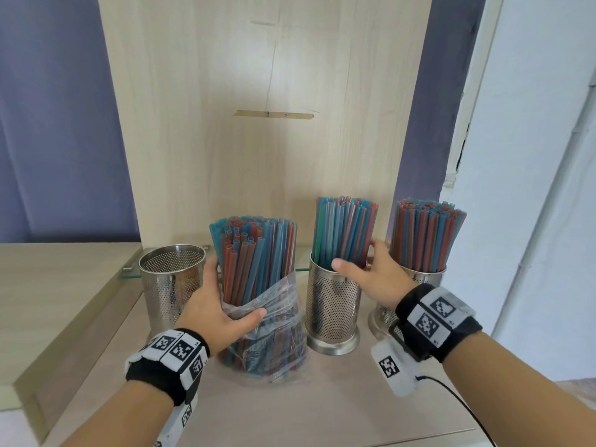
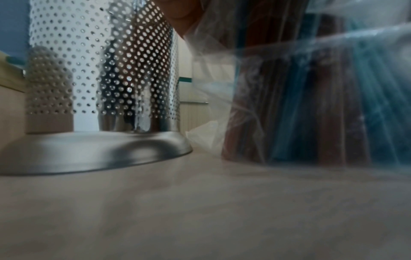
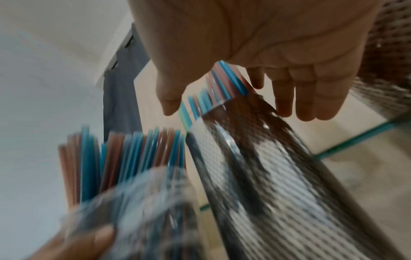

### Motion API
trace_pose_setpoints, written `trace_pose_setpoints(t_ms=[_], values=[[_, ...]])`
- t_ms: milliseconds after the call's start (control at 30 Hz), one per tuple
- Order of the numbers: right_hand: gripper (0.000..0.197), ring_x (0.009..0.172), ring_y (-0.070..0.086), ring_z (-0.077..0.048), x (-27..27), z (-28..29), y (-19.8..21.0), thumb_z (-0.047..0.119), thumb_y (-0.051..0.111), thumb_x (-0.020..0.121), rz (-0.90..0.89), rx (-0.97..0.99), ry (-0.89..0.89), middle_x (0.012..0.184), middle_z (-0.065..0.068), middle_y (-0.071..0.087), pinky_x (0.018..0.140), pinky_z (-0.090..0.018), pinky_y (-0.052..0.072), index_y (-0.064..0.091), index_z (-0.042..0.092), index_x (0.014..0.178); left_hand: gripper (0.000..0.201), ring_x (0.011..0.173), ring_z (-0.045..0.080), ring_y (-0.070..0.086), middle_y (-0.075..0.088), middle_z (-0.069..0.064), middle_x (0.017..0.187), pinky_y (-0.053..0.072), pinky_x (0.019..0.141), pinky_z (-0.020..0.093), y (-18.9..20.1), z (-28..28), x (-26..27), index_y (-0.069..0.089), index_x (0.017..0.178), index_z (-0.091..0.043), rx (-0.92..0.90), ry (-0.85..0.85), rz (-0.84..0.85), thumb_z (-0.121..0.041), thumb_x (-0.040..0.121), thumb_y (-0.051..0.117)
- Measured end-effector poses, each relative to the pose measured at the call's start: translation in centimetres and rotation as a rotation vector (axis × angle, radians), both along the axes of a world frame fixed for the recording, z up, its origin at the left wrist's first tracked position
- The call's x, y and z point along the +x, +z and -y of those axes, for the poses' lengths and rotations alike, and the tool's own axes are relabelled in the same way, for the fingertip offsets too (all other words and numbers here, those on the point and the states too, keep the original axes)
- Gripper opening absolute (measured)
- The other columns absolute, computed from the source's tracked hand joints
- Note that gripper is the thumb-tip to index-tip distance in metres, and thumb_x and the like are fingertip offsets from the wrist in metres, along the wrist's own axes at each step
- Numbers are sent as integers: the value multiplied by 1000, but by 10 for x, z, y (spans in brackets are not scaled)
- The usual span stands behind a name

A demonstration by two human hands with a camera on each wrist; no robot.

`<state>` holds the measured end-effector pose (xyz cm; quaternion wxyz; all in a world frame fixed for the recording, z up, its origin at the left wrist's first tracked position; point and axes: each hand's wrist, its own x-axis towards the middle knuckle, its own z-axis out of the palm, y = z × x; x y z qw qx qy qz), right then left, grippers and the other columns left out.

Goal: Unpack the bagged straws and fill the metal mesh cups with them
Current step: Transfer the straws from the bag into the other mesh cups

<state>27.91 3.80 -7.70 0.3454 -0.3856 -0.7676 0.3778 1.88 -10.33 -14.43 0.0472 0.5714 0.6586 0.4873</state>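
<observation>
A bundle of red and blue straws stands upright on the counter, its lower half in a crumpled clear plastic bag. My left hand grips the bundle and bag around the middle. Left of it stands an empty metal mesh cup. Right of it, a mesh cup holds straws; my right hand hovers open beside its rim, fingers spread. A third mesh cup full of straws stands at the far right. The left wrist view shows the empty cup and the bag.
A wooden back panel rises behind the cups. A glass shelf edge and a raised wooden ledge lie to the left. A black cable trails from my right wrist across the counter.
</observation>
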Motion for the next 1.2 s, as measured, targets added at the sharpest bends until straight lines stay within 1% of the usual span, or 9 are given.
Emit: trace_pose_setpoints(t_ms=[100, 167, 333, 500, 600, 767, 967, 1100, 1200], values=[[121, 133, 40, -10, 6, 2, -29, 53, 86, 63, 86, 90, 6, 144, 5, 43, 109, -27, 35, 10, 23, 152, 114, 104, 9, 63, 52, -26, 108, 48, 99, 33, 1, 0, 1, 10, 146, -37, -1, 5, 6, -40, 63, 88], [127, 138, 34, -13, 8, 1, -39, 59, 85, 59, 150, 162, -11, 151, 3, 36, 115, -36, 30, 6, 26, 153, 114, 103, 8, 62, 54, -23, 109, 48, 99, 32, 1, 0, 2, 10, 147, -36, 2, 12, 15, -39, 63, 88], [118, 130, 45, -11, -5, 3, -51, 48, 87, 64, 65, 227, -43, 144, 3, 45, 111, -33, 38, 13, 21, 152, 119, 102, 8, 60, 54, -16, 111, 45, 97, 26, 1, 1, 3, 7, 150, -31, 0, 26, 21, -36, 64, 89], [124, 131, 45, -13, -15, -4, -58, 40, 89, 63, 27, 194, -65, 146, 3, 43, 109, -28, 37, 4, 27, 153, 126, 110, 21, 64, 51, -11, 114, 49, 101, 42, 1, 1, 3, 3, 151, -29, -8, 78, 11, -38, 61, 90], [129, 132, 44, -14, -19, -7, -62, 39, 90, 62, 8, 159, -75, 148, 3, 42, 108, -27, 35, 0, 30, 153, 126, 109, 20, 64, 50, -11, 114, 49, 101, 45, 3, 2, 5, 2, 150, -34, -5, 72, 18, -37, 60, 91], [129, 131, 45, -14, -19, -11, -66, 41, 91, 61, -17, 134, -72, 148, 1, 43, 107, -24, 33, 1, 31, 153, 123, 104, 8, 55, 49, -14, 113, 44, 100, 30, 7, 4, 10, 10, 152, -21, 22, 92, 14, -32, 60, 91], [132, 132, 47, -16, -21, -16, -71, 48, 90, 55, -31, 115, -74, 148, 1, 44, 111, -38, 40, 0, 40, 150, 93, 98, -17, 55, 51, -27, 112, 46, 91, 18, 20, 5, 17, 31, 134, -24, 152, 98, 68, -24, 62, 91], [132, 133, 46, -17, -21, -20, -73, 44, 91, 58, -22, 123, -62, 148, 1, 43, 110, -34, 38, 0, 35, 152, 85, 104, -24, 49, 48, -27, 116, 40, 82, 0, 29, -1, 17, 30, 125, -30, 249, 114, 89, -19, 65, 89], [130, 134, 43, -15, -20, -19, -71, 38, 91, 60, -42, 134, -48, 148, 3, 41, 108, -26, 34, 1, 29, 154, 95, 108, -19, 51, 50, -23, 122, 43, 92, 8, 18, -7, 17, 28, 134, -26, 124, 87, 113, -21, 63, 91]])
